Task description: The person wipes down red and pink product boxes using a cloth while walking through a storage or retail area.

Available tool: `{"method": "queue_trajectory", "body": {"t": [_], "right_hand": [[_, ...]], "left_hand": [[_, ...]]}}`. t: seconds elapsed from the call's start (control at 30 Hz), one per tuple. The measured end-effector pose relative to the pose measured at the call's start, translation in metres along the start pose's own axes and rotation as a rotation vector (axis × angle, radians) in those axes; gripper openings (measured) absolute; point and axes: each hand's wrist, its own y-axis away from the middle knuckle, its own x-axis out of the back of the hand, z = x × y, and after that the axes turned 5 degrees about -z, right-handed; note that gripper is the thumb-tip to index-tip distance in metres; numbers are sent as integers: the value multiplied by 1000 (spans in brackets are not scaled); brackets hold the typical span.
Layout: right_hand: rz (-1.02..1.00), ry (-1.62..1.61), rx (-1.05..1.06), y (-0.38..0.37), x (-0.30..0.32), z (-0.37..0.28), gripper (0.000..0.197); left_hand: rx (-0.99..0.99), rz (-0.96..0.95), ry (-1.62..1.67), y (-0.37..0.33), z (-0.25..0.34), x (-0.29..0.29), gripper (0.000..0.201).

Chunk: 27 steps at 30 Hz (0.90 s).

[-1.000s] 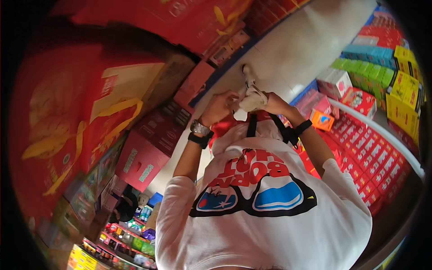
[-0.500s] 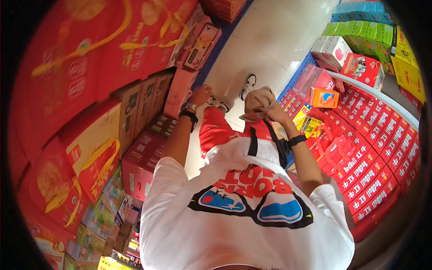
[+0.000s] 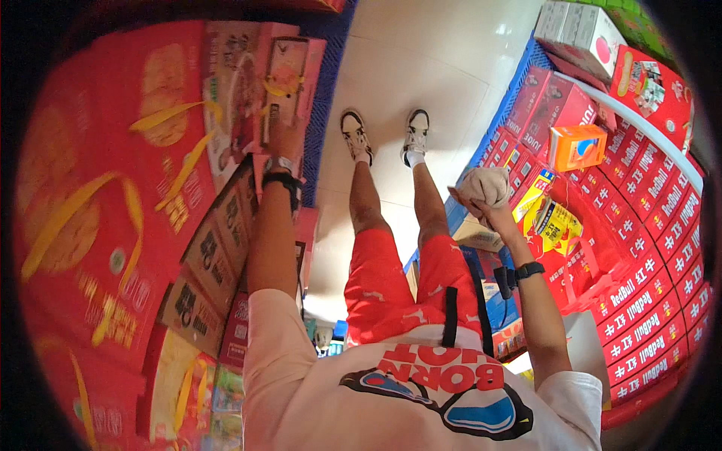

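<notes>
My left hand reaches out to the left, at the near end of a pink gift box with a yellow cord handle. Its fingers blur into the box, so I cannot make out whether they grip it. A beige cloth, bunched up, is held in my right hand, beside the display on the right. Below that hand, a red bag with a yellow packet rests against stacked red drink cartons.
Large red gift boxes with yellow handles and brown cartons line my left. An orange box and white boxes stand on the right display. Blue edging borders the pale tiled aisle where my feet stand.
My left hand has moved left, from over the aisle edge to the pink gift box. My right hand has carried the cloth right, away from my body. My feet now stand side by side.
</notes>
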Motion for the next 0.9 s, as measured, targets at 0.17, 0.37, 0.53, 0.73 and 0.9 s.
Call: {"method": "queue_trajectory", "body": {"t": [0.17, 0.37, 0.53, 0.73, 0.9], "right_hand": [[23, 267, 10, -55, -25, 71, 62], [-117, 193, 6, -137, -94, 97, 68], [-118, -150, 4, -168, -164, 72, 74], [-99, -92, 133, -175, -178, 66, 75], [-127, -16, 169, -176, -166, 116, 83]], "left_hand": [[472, -170, 230, -58, 7, -130, 71], [296, 8, 486, -113, -7, -176, 65], [288, -102, 872, -143, -10, -172, 62], [433, -213, 519, -144, 16, -161, 57], [330, -9, 1121, -112, 31, -130, 51]]}}
